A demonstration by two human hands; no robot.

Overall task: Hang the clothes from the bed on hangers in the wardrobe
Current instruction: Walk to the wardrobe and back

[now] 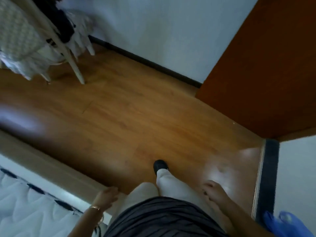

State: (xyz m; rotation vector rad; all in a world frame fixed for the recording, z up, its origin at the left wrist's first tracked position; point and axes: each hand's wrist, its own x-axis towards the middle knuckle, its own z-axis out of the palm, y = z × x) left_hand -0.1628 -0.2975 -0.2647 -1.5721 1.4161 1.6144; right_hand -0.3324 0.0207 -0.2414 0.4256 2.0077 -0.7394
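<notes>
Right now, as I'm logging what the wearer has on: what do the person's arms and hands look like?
No sleeves or gloves show on either arm. The left hand has a thin gold-coloured bangle on its wrist. The right hand wears nothing visible; its nails look dark, though blurred.

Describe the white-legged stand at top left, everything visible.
The white-legged stand is blurred; chair or rack, I cannot tell. Its slim white legs slant down to the wooden floor. A pale patterned cloth, white fabric and a dark garment hang over it. It stands close to the wall's dark skirting.
</notes>
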